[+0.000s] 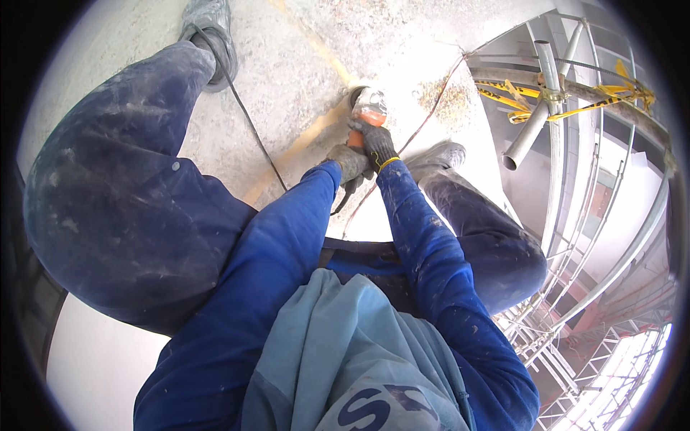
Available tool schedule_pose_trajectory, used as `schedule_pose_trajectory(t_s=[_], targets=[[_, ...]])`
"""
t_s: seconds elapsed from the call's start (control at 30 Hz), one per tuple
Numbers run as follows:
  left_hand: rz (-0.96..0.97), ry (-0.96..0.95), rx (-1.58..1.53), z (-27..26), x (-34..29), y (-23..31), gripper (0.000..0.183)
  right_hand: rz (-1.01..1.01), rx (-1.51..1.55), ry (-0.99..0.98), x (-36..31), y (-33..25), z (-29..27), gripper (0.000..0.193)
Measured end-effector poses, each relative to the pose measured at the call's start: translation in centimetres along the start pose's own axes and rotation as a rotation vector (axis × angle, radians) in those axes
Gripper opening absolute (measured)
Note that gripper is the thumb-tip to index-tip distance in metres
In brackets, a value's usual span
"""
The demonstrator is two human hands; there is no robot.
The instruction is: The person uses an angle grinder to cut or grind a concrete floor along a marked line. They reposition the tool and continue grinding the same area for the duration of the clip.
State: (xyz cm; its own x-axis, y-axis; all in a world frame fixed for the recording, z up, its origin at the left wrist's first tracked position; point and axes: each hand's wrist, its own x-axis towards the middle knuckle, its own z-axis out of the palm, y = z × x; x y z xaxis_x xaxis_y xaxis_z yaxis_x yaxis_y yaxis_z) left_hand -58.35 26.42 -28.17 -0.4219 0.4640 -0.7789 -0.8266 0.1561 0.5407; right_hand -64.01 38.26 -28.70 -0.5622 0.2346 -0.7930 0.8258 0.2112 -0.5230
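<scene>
Between my outstretched legs, an angle grinder [371, 116] with an orange body and a silvery, dusty head rests against the pale concrete surface [413, 43]. My right hand [375, 139], in a dark glove with a yellow cuff edge, wraps round its body just behind the head. Nearer to me, my left hand [349, 162], in a dusty grey glove, is closed round the rear of the tool. The grinder's disc is mostly hidden under the head. A tan strip [302, 144] runs along the surface and meets the tool.
A dark cable [248, 118] crosses the surface beside my left leg; a thinner cord [440, 100] runs past my right foot. Beyond the edge at right stand scaffold tubes [535, 133], wound with yellow-black tape [604, 102]. My shoes [440, 159] rest on the surface.
</scene>
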Motion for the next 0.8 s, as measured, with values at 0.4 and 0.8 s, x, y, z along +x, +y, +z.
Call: schedule_pose_trajectory(t_s=[0.4,0.8], targets=[[0.008,0.019,0.021,-0.7,0.0,0.2,0.013,0.006,-0.063,-0.015,0.9,-0.4,0.6,0.055],[-0.030,-0.003,0.109,-1.3,2.0,2.5,0.017,-0.054,0.115,-0.021,3.5,-1.1,-1.3,0.066]])
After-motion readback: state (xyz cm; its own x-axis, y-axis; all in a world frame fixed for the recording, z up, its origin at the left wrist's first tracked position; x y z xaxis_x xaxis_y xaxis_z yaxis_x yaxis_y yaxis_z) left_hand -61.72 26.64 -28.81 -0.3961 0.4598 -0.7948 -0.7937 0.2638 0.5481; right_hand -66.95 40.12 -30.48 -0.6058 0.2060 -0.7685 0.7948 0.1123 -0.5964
